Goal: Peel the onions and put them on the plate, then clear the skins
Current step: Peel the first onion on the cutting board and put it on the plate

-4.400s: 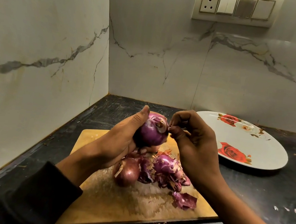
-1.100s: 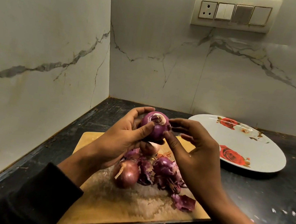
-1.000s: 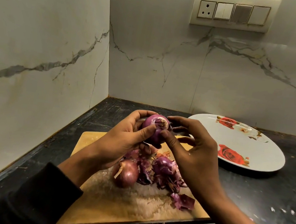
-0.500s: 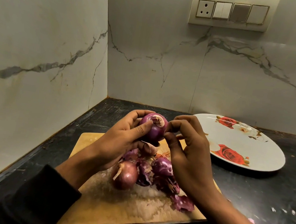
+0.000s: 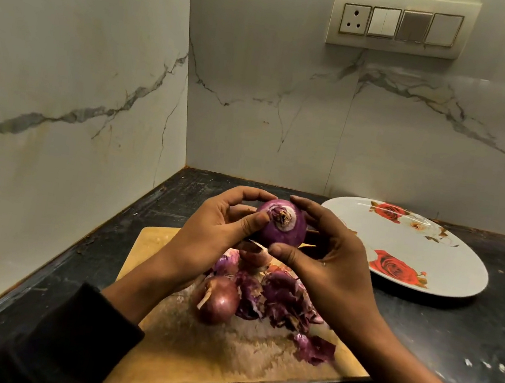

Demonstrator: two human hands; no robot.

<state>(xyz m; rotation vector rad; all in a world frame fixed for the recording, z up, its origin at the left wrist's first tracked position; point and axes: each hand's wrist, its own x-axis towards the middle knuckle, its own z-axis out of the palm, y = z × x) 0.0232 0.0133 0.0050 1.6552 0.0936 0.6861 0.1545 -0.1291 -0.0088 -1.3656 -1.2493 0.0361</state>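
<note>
- Marble wall (image 5: pixel 68 70): pale veined panels meeting in a corner behind the dark desk (image 5: pixel 450 339).
- Dark sleeve (image 5: pixel 65 337): covers the left forearm at the lower left edge of view.
- Wooden cutting board (image 5: pixel 191 356): lies flat on the desk, just in front of the wall corner; small skin crumbs sit on the desk at its near edge.
- Left hand (image 5: pixel 207 233): raised above the board, fingers curled round the left side of the held onion (image 5: pixel 281 229), thumb tip pressed beside its root end.
- Held onion: purple and glossy, root end facing the camera, gripped between both hands, in the air over the board.
- Unpeeled onion (image 5: pixel 219 299): brown-red, resting on the board below the left hand, touching the skin pile.
- Loose skins (image 5: pixel 281 301): purple heap on the board beneath the hands; one piece (image 5: pixel 314 349) lies a little apart toward the near right.
- Right hand (image 5: pixel 331 266): fingers curled over the right side of the held onion, thumb under it.
- Plate (image 5: pixel 446 268): white with red roses, on the desk to the right of the board, holding no onion.
- Switch panel (image 5: pixel 401 24): mounted on the back wall, upper right.
</note>
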